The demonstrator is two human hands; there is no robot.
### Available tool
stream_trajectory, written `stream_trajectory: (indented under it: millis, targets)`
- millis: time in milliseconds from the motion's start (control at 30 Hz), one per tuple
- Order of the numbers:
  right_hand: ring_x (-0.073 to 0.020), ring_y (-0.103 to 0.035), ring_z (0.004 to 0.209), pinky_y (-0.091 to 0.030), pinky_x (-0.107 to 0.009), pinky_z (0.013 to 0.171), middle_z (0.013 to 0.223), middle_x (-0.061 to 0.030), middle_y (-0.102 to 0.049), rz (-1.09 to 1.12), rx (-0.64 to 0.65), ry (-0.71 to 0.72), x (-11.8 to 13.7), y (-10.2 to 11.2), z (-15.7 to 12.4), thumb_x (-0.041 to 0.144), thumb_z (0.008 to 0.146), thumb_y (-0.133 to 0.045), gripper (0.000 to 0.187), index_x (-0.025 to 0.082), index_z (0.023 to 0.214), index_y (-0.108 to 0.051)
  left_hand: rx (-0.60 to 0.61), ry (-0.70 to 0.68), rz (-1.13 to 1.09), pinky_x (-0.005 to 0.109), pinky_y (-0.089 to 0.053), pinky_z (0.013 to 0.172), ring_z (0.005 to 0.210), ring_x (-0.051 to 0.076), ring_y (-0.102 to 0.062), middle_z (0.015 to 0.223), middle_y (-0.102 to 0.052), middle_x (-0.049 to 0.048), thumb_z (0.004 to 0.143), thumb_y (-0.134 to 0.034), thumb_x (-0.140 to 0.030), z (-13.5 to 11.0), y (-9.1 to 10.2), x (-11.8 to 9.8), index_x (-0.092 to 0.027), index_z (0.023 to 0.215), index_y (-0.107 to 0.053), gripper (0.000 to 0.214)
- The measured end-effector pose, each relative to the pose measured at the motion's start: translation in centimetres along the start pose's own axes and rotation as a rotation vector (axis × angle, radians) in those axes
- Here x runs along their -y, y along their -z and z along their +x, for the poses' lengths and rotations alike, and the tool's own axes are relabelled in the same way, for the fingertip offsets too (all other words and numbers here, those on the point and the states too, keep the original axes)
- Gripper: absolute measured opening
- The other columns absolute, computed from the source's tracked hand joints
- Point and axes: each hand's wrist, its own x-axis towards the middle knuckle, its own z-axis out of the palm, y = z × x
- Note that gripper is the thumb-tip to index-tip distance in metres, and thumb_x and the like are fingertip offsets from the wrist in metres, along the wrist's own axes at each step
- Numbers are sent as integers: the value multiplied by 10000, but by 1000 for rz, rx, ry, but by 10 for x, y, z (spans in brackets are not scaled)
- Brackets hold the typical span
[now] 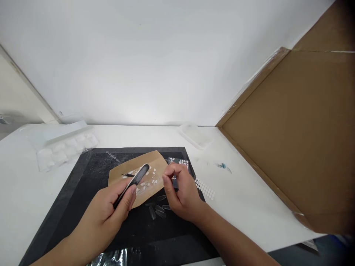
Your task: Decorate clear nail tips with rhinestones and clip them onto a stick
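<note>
My left hand [108, 208] is closed around a black nail file [142, 173] with a pale edge, its rounded end pointing up and away. To its right, my right hand [180, 188] is curled with thumb and forefinger pinched together; whatever they hold, if anything, is too small to make out. Beneath both hands lies a brown paper sheet [155, 159] scattered with small white pieces [144, 186]. Several clear nail tips [159, 208] rest on the black mat [133, 229] just nearer than the paper.
A sheet of white adhesive tabs [205, 188] lies right of the mat, with a small blue-and-clear item [222, 165] beyond. Clear trays [66, 147] stand at back left, and a translucent container [195, 135] at the back. A cardboard panel [291, 136] borders the right side.
</note>
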Motion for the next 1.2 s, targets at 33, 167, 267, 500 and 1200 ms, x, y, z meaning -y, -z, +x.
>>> stream_trajectory:
  millis: [33, 167, 267, 500, 1200]
  targets:
    - [-168, -590, 771, -478, -326, 711, 865, -9, -595, 5, 19, 10, 1, -2, -1, 146, 969, -550, 140, 239, 1056, -494, 57, 0, 6, 193, -384, 486, 498, 115, -454, 557, -473, -48, 993, -554, -412, 0, -1, 0, -210, 745, -558, 320]
    - [-158, -630, 768, -494, -320, 740, 856, 2, -662, -26, -4, 18, 6, -12, -3, 185, 991, -583, 87, 237, 1057, -559, 166, -2, 62, 207, -363, 496, 534, 121, -453, 625, -489, -27, 1046, -440, -452, -1, -4, 4, -208, 757, -543, 392]
    - [-162, -671, 788, -490, -338, 784, 849, 3, -717, -48, -37, -6, 6, -16, -1, 195, 1008, -591, 39, 234, 1012, -589, 191, 3, 75, 214, -357, 506, 543, 123, -445, 639, -484, -24, 1052, -419, -465, -1, -4, 6, -207, 741, -517, 416]
    - [-147, -712, 748, -424, -354, 790, 796, 17, -753, -53, 17, 105, 6, -17, 2, 142, 993, -590, 133, 224, 906, -532, 221, -11, 97, 217, -348, 524, 558, 120, -457, 646, -508, -21, 1056, -424, -432, -3, -2, 7, -206, 719, -492, 411]
    - [-154, -704, 715, -381, -372, 796, 789, 20, -748, -94, 42, 83, 11, -14, 1, 166, 989, -567, 121, 232, 899, -521, 223, -46, 86, 191, -336, 458, 487, 100, -471, 624, -575, -17, 1042, -452, -400, -2, 0, 8, -203, 700, -543, 405]
